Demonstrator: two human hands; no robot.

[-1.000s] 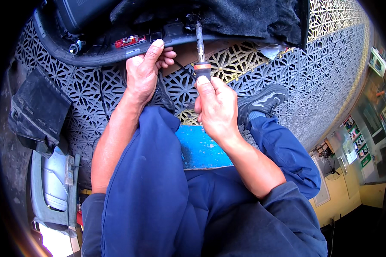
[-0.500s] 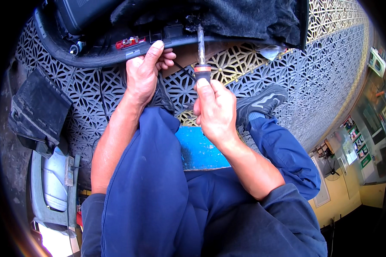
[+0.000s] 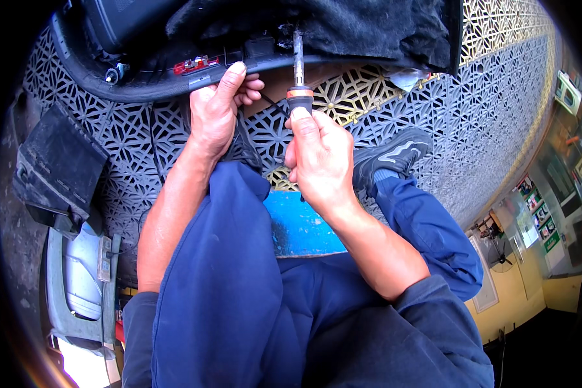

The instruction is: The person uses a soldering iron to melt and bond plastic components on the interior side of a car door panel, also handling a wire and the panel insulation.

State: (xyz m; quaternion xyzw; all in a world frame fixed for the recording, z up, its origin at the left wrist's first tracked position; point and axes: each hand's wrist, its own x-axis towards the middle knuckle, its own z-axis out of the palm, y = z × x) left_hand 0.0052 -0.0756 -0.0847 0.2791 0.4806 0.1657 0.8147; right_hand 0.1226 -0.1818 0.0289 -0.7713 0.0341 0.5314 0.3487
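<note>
A large black plastic panel (image 3: 152,87) with a raised rim and fuzzy dark lining (image 3: 368,32) fills the top of the view. My left hand (image 3: 216,110) pinches its near rim, thumb on top and fingers curled beneath. In my right hand (image 3: 321,152) is a soldering iron (image 3: 299,97) with a black and orange handle, its metal barrel pointing away from me. The barrel's far end reaches a rough, whitish-flecked spot beside the lining; the very tip is hard to make out. A red clip-like part (image 3: 196,64) sits on the panel just left of my thumb.
Beneath lies a grey and yellow lattice floor mat (image 3: 433,110). A blue stool (image 3: 307,226) shows between my legs. At left are a black plastic box (image 3: 61,161) and a grey-framed piece (image 3: 58,284). A dark cord (image 3: 275,103) runs near my right hand.
My right hand and the soldering iron have shifted slightly away from me and to the left. My left hand stays on the rim.
</note>
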